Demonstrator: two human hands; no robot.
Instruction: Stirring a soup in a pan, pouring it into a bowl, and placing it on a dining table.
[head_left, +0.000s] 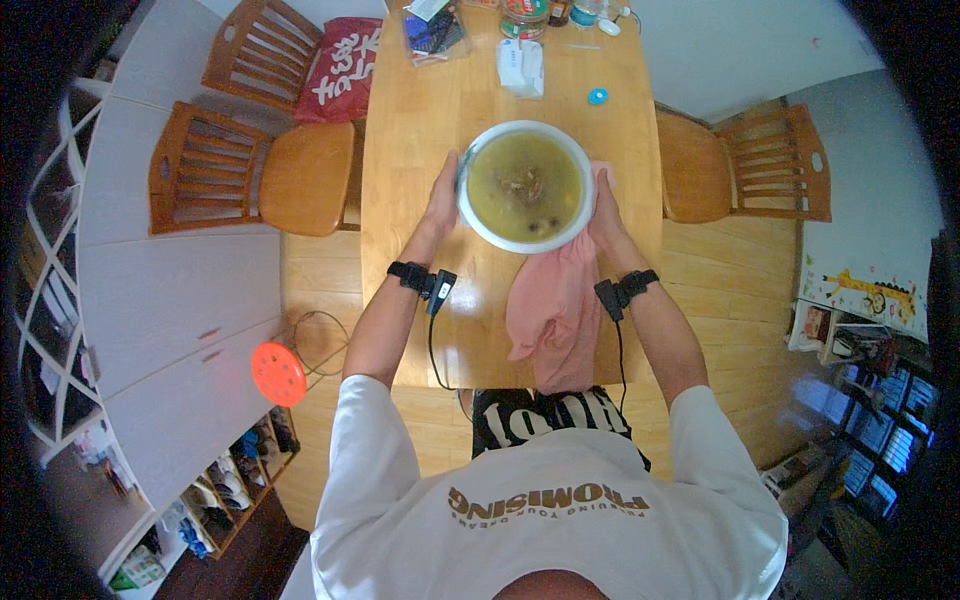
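A large white bowl (496, 238) filled with yellow-green soup (525, 161) is between my two hands. Brown chunks, perhaps meat, and a few dark bits show at the soup's surface. My left hand (442, 195) presses along the bowl's left side, and my right hand (609, 210) cups the right side. Most of my fingers are hidden behind the rim. A pink cloth (555, 315) lies crumpled on the wooden table (405, 97), running from beneath the bowl's right side down to the near edge. Whether the bowl rests on the table or is lifted, I cannot tell.
Beyond the bowl are a tissue pack (520, 67), a small blue object (598, 97), a plastic jar (523, 19) and several bottles. Wooden chairs (307, 176) flank the table, one bearing a red bag (341, 71). An orange stool (278, 373) stands at left.
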